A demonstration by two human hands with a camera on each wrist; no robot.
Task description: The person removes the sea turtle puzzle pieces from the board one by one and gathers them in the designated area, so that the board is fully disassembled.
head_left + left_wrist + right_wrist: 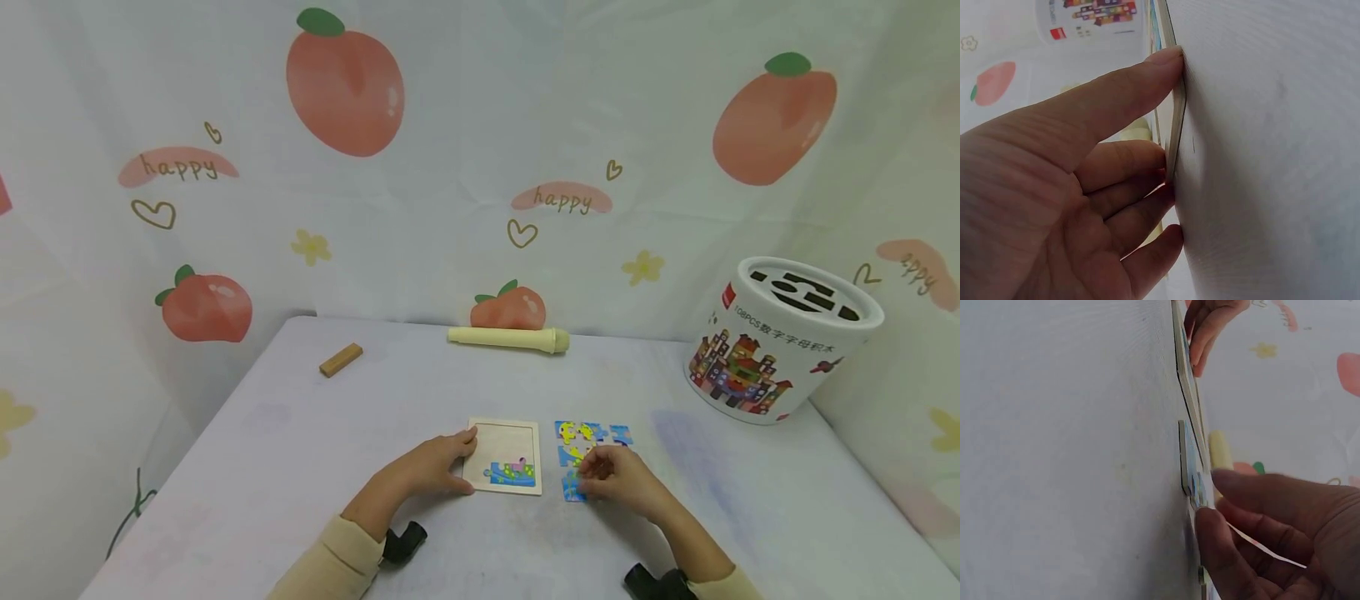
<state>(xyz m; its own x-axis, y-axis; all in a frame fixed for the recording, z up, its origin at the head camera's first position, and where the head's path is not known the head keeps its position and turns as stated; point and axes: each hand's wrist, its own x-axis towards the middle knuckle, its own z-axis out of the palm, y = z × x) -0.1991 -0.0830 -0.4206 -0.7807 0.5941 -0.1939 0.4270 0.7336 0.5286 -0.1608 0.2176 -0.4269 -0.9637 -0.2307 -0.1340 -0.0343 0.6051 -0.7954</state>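
Note:
A square wooden puzzle tray (pixel 487 442) lies on the table, with a few joined, colourful puzzle pieces (pixel 512 473) in its lower right corner. My left hand (pixel 427 467) grips the tray's left edge, thumb near the lower corner and fingers higher up; the left wrist view shows the thumb (pixel 1141 78) against the rim. Right of the tray lie several loose blue and yellow jigsaw pieces (pixel 573 433). Over the lower ones is my right hand (pixel 618 479), fingers bent. In the right wrist view its thumb and forefinger stand slightly apart beside a jigsaw piece (pixel 1186 459); nothing shows clearly held.
A wooden block (pixel 341 360) lies at the back left, and a pale yellow stick (pixel 506 338) along the back edge. The large white block bucket (pixel 780 342) stands at the back right. A printed cloth (pixel 450 217) hangs behind the table.

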